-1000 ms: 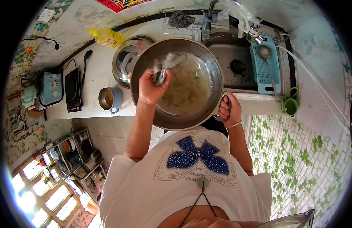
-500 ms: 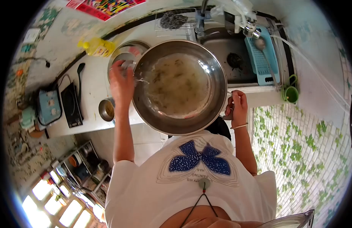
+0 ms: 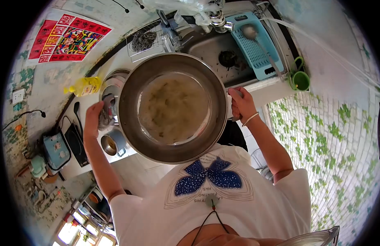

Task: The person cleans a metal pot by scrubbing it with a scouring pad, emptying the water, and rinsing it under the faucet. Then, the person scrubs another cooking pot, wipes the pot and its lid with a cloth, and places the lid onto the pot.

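A large steel wok (image 3: pixel 130 119) with cloudy liquid (image 3: pixel 175 108) and dark bits in it hangs in front of my body, over the counter edge. My right hand (image 3: pixel 241 105) is closed round its right-hand handle. At the left rim, my left hand (image 3: pixel 94 119) grips a grey cloth (image 3: pixel 106 112) against the other handle, which the cloth mostly hides. Just below that hand stands a small metal pot (image 3: pixel 116 141). Partly behind the wok lies a round metal lid or pan (image 3: pixel 112 82).
The sink (image 3: pixel 204 51) holds dark scraps (image 3: pixel 227 59) and a blue drain basket (image 3: pixel 255 49) with a ladle (image 3: pixel 261 45). A faucet (image 3: pixel 169 30), a wire rack with a scouring pad (image 3: pixel 143 41), a yellow bottle (image 3: pixel 85 86), an induction cooker (image 3: pixel 76 143) and a green cup (image 3: pixel 300 80) stand around.
My left hand has gone from above the rim to the wok's left side with the cloth. The wok now shows further left and lower, and the view has turned toward the sink.
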Tool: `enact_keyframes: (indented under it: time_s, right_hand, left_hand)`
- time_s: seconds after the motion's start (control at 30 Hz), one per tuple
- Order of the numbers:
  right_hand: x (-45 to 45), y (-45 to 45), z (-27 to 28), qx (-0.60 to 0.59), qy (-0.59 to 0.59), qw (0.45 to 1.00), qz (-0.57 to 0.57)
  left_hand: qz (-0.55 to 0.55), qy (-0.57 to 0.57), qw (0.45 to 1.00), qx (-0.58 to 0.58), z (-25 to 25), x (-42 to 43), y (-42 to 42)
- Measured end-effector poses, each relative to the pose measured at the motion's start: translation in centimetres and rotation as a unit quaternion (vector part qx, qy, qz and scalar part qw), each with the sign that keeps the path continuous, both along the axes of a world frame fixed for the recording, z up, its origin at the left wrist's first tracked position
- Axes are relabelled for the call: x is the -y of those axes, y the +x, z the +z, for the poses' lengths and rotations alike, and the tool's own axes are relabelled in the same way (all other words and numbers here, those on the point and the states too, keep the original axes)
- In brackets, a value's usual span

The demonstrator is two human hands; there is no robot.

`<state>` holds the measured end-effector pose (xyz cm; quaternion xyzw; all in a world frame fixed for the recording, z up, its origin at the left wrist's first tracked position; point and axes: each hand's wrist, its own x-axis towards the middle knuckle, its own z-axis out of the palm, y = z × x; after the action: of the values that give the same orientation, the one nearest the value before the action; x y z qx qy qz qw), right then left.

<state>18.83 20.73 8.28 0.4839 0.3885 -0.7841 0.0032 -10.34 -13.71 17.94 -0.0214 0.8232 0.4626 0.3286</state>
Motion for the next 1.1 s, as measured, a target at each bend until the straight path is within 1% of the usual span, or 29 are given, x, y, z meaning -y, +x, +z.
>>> enact_keyframes:
  time_s: [0.03, 0.07, 0.13, 0.17, 0.2, 0.23, 0.3, 0.33, 0.4, 0.43, 0.47, 0.5, 0.53, 0.6, 0.67, 0.73, 0.8, 0.83, 0.87, 0.93, 1.03, 1.1]
  right_hand:
    - [-1.5, -0.3, 0.1, 0.009, -0.031, 0.999, 0.01]
    - [-3.1, -0.6, -0.2, 0.005, -0.034, 0.999, 0.019]
    - [-5.5, -0.8, -1.2, 0.012, -0.104, 0.993, 0.049]
    - [-6.6, -1.0, -1.9, 0.01, -0.11, 0.992, 0.057]
    - [-7.7, -1.1, -2.7, 0.006, -0.142, 0.987, 0.079]
    - [-8.7, -1.3, -3.3, 0.003, -0.174, 0.98, 0.1]
    - [-10.4, -1.8, -4.4, 0.016, -0.194, 0.973, 0.124]
    - [-11.1, -2.0, -4.9, 0.03, -0.212, 0.967, 0.138]
    - [-12.8, -2.5, -5.9, 0.024, -0.236, 0.961, 0.142]
    - [-13.6, -2.8, -6.5, 0.031, -0.257, 0.954, 0.149]
    - [-14.5, -3.1, -7.2, 0.037, -0.277, 0.948, 0.155]
    - [-15.2, -3.3, -8.3, 0.024, -0.308, 0.937, 0.164]
    - [-15.8, -3.3, -9.3, 0.026, -0.311, 0.935, 0.166]
    - [-16.5, -3.7, -10.5, 0.019, -0.342, 0.92, 0.189]
    - [-16.6, -3.5, -11.5, 0.016, -0.366, 0.91, 0.193]
    - [-16.5, -3.4, -12.8, 0.01, -0.387, 0.902, 0.192]
    - [-15.9, -3.2, -13.4, 0.014, -0.487, 0.854, 0.183]
    - [-15.7, -2.9, -13.8, -0.012, -0.482, 0.858, 0.178]
    - [-15.5, -2.9, -13.5, -0.009, -0.484, 0.857, 0.176]
    - [-15.3, -3.2, -13.2, 0.006, -0.537, 0.826, 0.172]
    - [-15.0, -3.2, -13.7, -0.005, -0.551, 0.815, 0.18]
    - [-14.9, -3.1, -14.0, 0.003, -0.542, 0.819, 0.187]
  left_hand:
    - [-0.007, 0.001, 1.0, 0.017, 1.2, -1.1, 0.1]
    - [-0.014, 0.005, 0.999, 0.032, 2.2, -2.3, 0.1]
    - [0.006, 0.008, 0.999, 0.045, 4.5, -5.0, 0.9]
    - [0.016, 0.016, 0.998, 0.061, 5.2, -6.2, 1.2]
    - [0.024, 0.012, 0.998, 0.059, 5.6, -7.0, 1.5]
    - [0.054, 0.04, 0.996, 0.062, 5.9, -7.8, 1.6]
    - [0.113, 0.103, 0.986, 0.07, 6.0, -9.7, 2.1]
    - [0.121, 0.101, 0.985, 0.069, 6.0, -10.7, 2.5]
    - [0.227, 0.082, 0.97, 0.028, 6.4, -13.8, 3.4]
    - [0.229, 0.108, 0.966, 0.054, 5.8, -12.8, 2.6]
    - [0.232, 0.106, 0.965, 0.056, 6.0, -13.9, 2.9]
    - [0.217, 0.131, 0.965, 0.061, 6.6, -15.6, 3.3]
    - [0.202, 0.157, 0.964, 0.066, 7.1, -17.1, 3.6]
    - [0.204, 0.147, 0.966, 0.063, 7.1, -18.8, 3.5]
    - [0.153, 0.163, 0.974, 0.049, 7.0, -19.9, 3.4]
    - [0.15, 0.153, 0.976, 0.046, 7.0, -20.9, 3.1]
    - [0.145, 0.145, 0.978, 0.043, 7.4, -22.4, 3.0]
    - [0.142, 0.147, 0.978, 0.036, 7.8, -23.2, 3.2]
    - [0.14, 0.149, 0.978, 0.03, 8.1, -24.0, 3.3]
    - [0.129, 0.158, 0.979, 0.025, 8.0, -24.6, 3.2]
    - [0.116, 0.164, 0.98, 0.011, 8.1, -25.7, 3.2]
    - [0.112, 0.162, 0.98, 0.006, 8.1, -26.1, 3.3]
